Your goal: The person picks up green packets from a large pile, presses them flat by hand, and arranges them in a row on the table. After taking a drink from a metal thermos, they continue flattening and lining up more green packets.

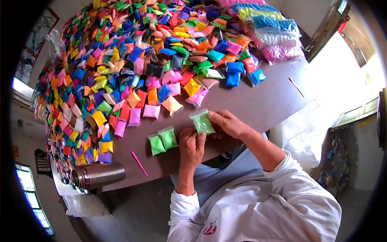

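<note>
A small clear bag of light green clay-like material [202, 122] is held upright just above the table's near edge. My right hand [227, 123] pinches its right side, thumb on the front and the other fingers behind. At its lower left corner my left hand [191, 145] is closed, with thumb and curled fingers gripping the edge. Two more light green bags [162, 141] lie side by side on the table, just left of my left hand.
A huge heap of small bags in many colours [137, 80] covers the table's [258, 97] far and left parts. Stacked larger packs [278, 36] stand at the back right. A metal flask [100, 175] lies on its side near a pink stick [139, 163]. Clear plastic [300, 131] hangs at right.
</note>
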